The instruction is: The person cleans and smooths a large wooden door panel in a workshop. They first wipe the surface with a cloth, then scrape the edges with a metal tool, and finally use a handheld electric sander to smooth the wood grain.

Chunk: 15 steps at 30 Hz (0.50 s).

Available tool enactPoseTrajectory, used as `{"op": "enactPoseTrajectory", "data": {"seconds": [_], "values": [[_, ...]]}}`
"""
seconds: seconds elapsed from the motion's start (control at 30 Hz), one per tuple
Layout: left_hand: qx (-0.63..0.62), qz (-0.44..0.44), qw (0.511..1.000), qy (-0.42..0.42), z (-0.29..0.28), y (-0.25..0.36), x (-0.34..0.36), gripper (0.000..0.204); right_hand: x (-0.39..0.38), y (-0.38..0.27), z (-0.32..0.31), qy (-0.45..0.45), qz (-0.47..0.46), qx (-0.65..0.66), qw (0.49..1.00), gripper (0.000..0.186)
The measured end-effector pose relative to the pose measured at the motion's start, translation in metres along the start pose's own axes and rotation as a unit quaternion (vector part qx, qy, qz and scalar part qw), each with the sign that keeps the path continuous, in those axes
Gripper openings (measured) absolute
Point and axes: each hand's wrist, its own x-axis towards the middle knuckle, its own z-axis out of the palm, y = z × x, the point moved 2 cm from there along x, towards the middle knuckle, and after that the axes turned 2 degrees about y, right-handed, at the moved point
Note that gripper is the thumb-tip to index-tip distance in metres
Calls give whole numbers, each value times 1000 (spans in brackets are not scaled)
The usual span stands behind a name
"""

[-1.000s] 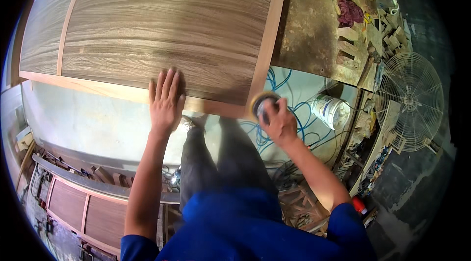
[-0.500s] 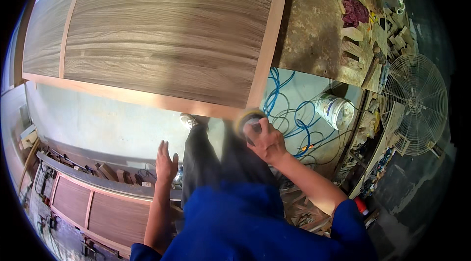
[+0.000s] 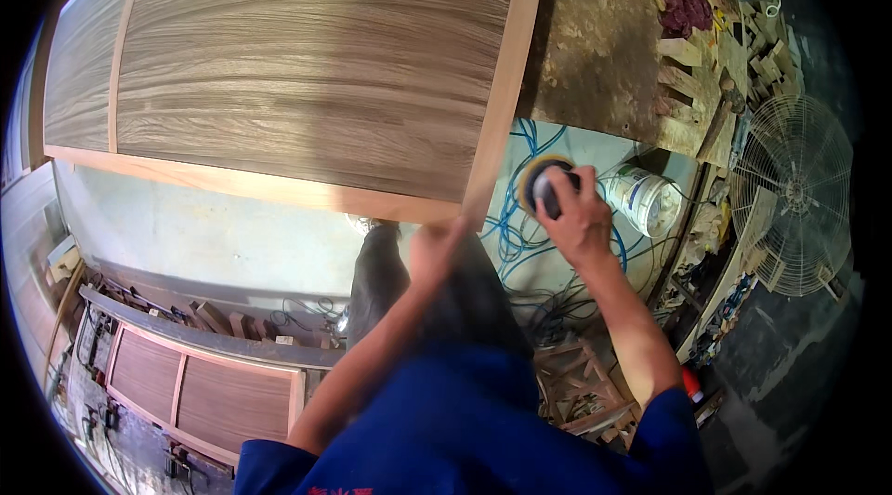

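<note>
A large wood-grain panel (image 3: 316, 58) with a pale wooden frame (image 3: 353, 198) lies in front of me. My right hand (image 3: 581, 225) is wrapped round an orbital sander (image 3: 544, 188), a round dark tool with a yellowish pad edge. It is lifted off the frame, out to the right of the panel's near right corner. At that corner is my left hand (image 3: 435, 251), its fingers smeared by motion against the frame's edge. Whether it touches the wood I cannot make out.
Blue hoses (image 3: 506, 239) lie on the floor beside a white bucket (image 3: 646, 202). A worn workbench (image 3: 595, 58) holds a dark red cloth (image 3: 683, 7) and wood blocks. At right stands a wire-caged fan (image 3: 794, 193). Another framed panel (image 3: 232, 393) lies at lower left.
My right hand has carried the sander off the frame corner, to the right and slightly farther away. My left hand has swung right and forward from beside my leg to the corner.
</note>
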Motion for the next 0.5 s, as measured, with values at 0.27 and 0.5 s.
{"op": "enactPoseTrajectory", "data": {"seconds": [0.27,0.5], "values": [[-55,72,996,-4,0,-13,-5,46,-50,-14,0,-19,1,38,999,53],[-92,46,990,-93,-96,-40,-12,55,-55,-104,52,-104,-141,48,983,51]]}}
